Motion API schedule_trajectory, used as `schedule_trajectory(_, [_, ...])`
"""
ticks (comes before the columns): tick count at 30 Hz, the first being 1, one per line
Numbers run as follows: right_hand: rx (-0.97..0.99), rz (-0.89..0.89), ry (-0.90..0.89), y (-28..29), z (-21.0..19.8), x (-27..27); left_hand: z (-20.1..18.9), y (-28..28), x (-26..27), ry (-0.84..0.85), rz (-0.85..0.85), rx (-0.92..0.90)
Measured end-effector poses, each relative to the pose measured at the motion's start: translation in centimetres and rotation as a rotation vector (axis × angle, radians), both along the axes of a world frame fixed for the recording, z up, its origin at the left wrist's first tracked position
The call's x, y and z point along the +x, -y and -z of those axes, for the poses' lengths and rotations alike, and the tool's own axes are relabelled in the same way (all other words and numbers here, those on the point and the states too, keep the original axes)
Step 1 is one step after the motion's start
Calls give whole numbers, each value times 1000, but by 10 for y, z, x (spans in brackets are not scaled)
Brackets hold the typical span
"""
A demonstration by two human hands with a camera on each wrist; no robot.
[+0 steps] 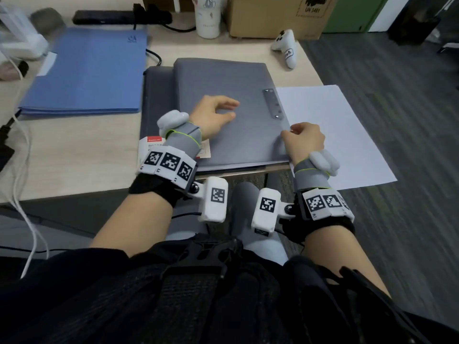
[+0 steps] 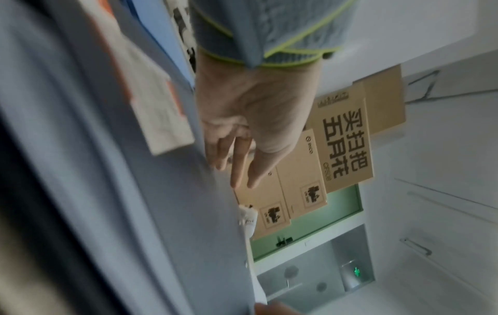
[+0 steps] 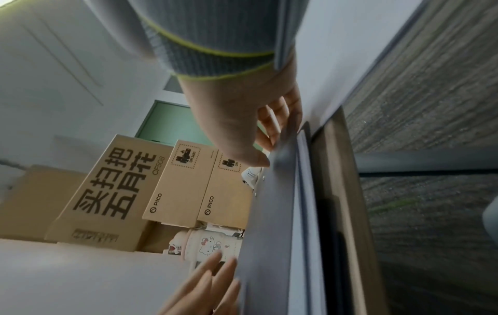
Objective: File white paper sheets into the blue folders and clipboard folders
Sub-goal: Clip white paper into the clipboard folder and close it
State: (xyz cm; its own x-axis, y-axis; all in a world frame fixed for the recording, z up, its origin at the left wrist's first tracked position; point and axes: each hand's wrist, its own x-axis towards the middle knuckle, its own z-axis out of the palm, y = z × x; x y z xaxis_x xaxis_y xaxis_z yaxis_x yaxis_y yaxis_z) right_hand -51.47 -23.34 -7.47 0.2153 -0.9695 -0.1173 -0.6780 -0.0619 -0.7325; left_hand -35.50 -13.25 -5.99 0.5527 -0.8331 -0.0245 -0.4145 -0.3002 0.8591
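Note:
A closed grey clipboard folder [image 1: 236, 80] lies in the middle of the desk, with a metal clip plate [image 1: 273, 104] on its right edge. My left hand [image 1: 223, 110] rests on its cover with relaxed, spread fingers; in the left wrist view the fingers [image 2: 237, 162] touch the grey cover [image 2: 134, 213]. My right hand [image 1: 290, 131] pinches the cover's right edge, thumb on top and fingers [image 3: 280, 110] curled beneath the grey cover [image 3: 272, 213]. A white paper sheet [image 1: 335, 125] sticks out from under the folder to the right, past the desk edge. Blue folders [image 1: 92, 73] are stacked at the left.
A second grey folder [image 1: 159, 95] and a red-and-white booklet [image 1: 151, 147] lie beneath the top one. At the back stand a white tumbler [image 1: 208, 18], a cardboard box [image 1: 278, 13] and a white controller [image 1: 285, 47]. Cables [image 1: 22, 170] hang at the left.

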Motion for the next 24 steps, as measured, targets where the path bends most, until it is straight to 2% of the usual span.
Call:
schedule_trajectory(2, [-21, -36, -51, 3, -4, 5, -6, -10, 13, 131, -136, 52])
schedule_trajectory(4, [1, -74, -88, 4, -6, 11, -4, -22, 29, 238, -287, 198])
schedule_trajectory(6, [46, -110, -111, 7, -7, 17, 2, -34, 43, 315, -369, 374])
schedule_trajectory(8, [98, -113, -103, 8, -8, 23, 7, -44, 49, 328, -431, 484])
schedule_trajectory(9, [123, -104, -82, 9, -8, 24, 8, -47, 49, 303, -450, 481])
schedule_trajectory(11, [142, -76, -34, 8, -8, 28, 14, -52, 50, 196, -485, 390])
schedule_trajectory(15, [102, -20, 46, 6, -6, 29, 15, -58, 50, -199, -530, 171])
schedule_trajectory(19, [37, 26, 110, 4, -5, 35, 10, -68, 57, -458, -517, 30])
schedule_trajectory(24, [14, 70, 236, -5, -5, 57, 8, -81, 63, -617, -535, -88])
